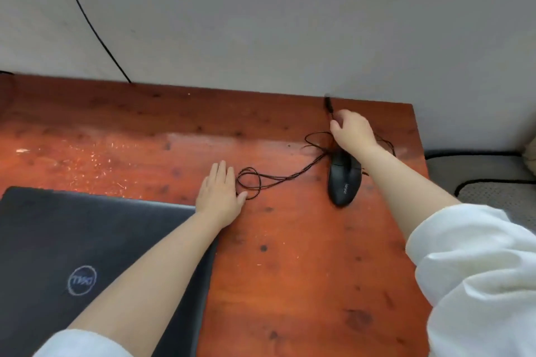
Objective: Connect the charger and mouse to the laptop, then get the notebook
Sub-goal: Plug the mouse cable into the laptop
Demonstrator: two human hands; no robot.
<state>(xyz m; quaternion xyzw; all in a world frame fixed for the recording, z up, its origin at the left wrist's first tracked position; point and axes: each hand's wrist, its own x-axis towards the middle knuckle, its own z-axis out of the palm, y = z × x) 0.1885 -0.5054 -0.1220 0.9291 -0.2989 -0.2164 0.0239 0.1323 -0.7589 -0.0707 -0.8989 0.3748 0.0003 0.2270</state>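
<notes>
The right hand's grip point(352, 130) is closed in a pinch on the thin black mouse cable, just below its small black plug point(328, 104), which sticks up and away from the fingers toward the far edge of the bench; the plug is blurred, so its exact shape cannot be told. The left hand point(221, 194) holds nothing: it lies flat and open on the reddish-brown wooden bench point(290, 269), thumb touching a loose loop of the same cable point(249, 182).

The black, rounded computer mouse point(344, 180) rests on the bench directly under the right wrist, its long axis running from near to far, nose pointing away from the person. From its nose the cable spills in tangled loops, one strand trailing leftward to the loop at the left hand.

The closed black laptop with a round silver logo point(87, 269) lies to the left of the mouse and nearer the person, well apart from the plug, with the left forearm crossing its right corner. So the plug must travel leftward and nearer from the grip to reach the laptop's side. The left hand is much the nearer to the laptop, the right alone has the plug. No port can be seen. The slack looks likely to snag as it is drawn across.

Neither charger nor notebook can be identified.
</notes>
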